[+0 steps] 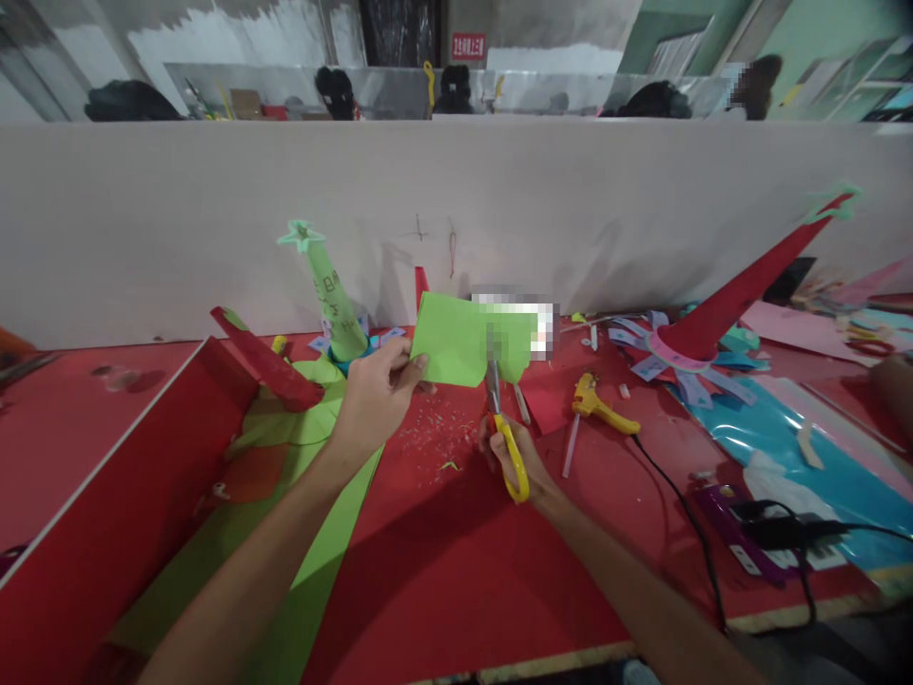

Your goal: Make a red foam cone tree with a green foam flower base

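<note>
Right hand [512,449]: closed round the yellow handles of scissors [516,468], blades up, at the card's lower edge. Left hand [379,388]: thumb and fingers pinching the left end of the card [448,344], green, held up between the hands. Below the card: paper scraps [437,430], on a red table [435,571]. Right of the scissors: glue gun [589,398], yellow; farther right, red cone [742,285], tilted. Just beyond the left hand: green cone [332,297], star-topped. Under the left forearm: green sheet [340,533].
</note>
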{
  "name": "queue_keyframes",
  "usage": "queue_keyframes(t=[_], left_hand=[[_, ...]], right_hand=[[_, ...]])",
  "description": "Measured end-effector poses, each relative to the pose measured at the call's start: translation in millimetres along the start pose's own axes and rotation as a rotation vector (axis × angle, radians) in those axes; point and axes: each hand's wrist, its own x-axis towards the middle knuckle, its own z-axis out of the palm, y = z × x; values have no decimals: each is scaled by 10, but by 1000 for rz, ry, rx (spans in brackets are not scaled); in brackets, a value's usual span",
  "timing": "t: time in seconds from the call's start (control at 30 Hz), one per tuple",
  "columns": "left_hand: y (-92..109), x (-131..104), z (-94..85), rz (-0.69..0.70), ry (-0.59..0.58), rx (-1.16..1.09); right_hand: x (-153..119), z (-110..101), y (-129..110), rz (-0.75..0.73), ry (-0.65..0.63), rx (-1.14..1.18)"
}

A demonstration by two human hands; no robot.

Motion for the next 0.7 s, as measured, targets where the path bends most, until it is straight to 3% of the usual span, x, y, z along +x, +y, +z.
queue_keyframes(t=[0.43, 0.7], left_hand=[[47, 7, -39, 15, 115, 31], [50, 11, -54, 36, 75, 75]], right_hand=[[-26, 63, -51, 40, -13, 29], [-8, 100, 2, -14, -60, 9]])
